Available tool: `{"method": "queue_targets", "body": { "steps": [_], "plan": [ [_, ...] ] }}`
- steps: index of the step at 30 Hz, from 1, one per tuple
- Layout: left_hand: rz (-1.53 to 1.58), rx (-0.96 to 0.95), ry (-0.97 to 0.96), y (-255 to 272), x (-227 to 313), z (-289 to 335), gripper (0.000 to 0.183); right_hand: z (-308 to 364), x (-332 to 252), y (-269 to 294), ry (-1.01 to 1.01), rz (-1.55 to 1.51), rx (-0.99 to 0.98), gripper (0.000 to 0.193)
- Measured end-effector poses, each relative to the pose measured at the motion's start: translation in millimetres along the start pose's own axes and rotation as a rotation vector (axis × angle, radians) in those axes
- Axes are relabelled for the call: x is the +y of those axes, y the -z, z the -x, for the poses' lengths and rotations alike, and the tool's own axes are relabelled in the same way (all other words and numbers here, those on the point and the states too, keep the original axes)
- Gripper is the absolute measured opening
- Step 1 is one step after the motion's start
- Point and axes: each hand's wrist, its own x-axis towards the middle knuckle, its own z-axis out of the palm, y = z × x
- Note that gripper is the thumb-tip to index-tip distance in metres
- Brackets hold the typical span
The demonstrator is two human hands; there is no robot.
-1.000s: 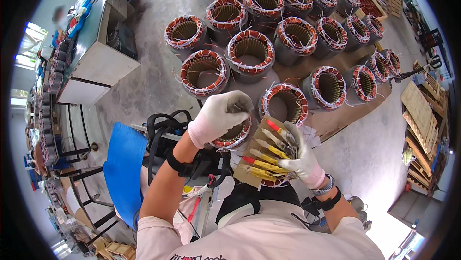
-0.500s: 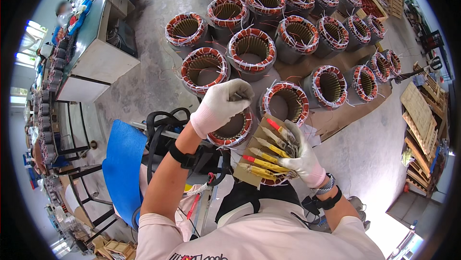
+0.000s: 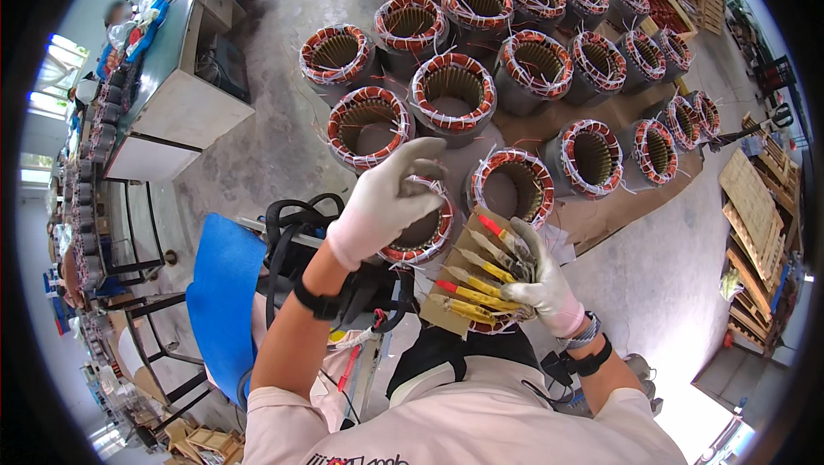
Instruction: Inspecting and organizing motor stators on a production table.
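My left hand, in a white glove, hovers over a stator with red windings and white lacing. Its fingers are curved and spread apart, with nothing visible between them. My right hand, gloved too, is closed around yellow-sleeved lead wires, some with red ends. They fan out over a piece of brown cardboard. Under these, close to my body, part of another stator's wound rim shows; the rest is hidden. Just beyond my right hand stands another stator.
Several more stators stand in rows ahead, some on flattened cardboard. A blue sheet and black straps lie left of me. A workbench stands far left, with a person beyond. Wooden pallets are stacked right.
My left hand has dropped slightly toward me, and its curled fingers have spread apart. My right hand keeps its hold on the lead wires. The view has shifted slightly.
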Motion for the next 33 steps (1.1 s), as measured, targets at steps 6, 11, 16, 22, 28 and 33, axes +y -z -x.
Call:
{"method": "queue_targets", "body": {
  "steps": [6,11,16,22,28,33],
  "plan": [
    [-0.39,-0.089,0.023,36.6,-24.6,32.6,0.042,0.8,0.9,-4.4,0.019,-0.053,0.008,0.1],
    [-0.599,-0.542,-0.046,11.1,-34.7,25.5,0.042,3.8,-1.2,-9.0,0.035,-0.021,0.021,0.095],
    [-0.756,-0.593,-0.014,1.0,-42.0,11.7,0.042,3.5,2.0,-6.0,0.028,-0.06,0.024,0.092],
    [-0.716,-0.399,-0.058,2.3,-36.0,29.0,0.032,0.7,8.1,-3.6,0.046,-0.037,0.012,0.09],
    [-0.397,-0.179,0.209,10.7,-5.9,102.3,0.022,4.9,5.9,-6.7,0.089,-0.021,0.046,0.087],
    [0.259,-0.325,0.383,-38.6,-71.9,144.6,0.03,7.7,8.3,-13.8,0.109,0.044,0.057,0.082]
  ]
}}
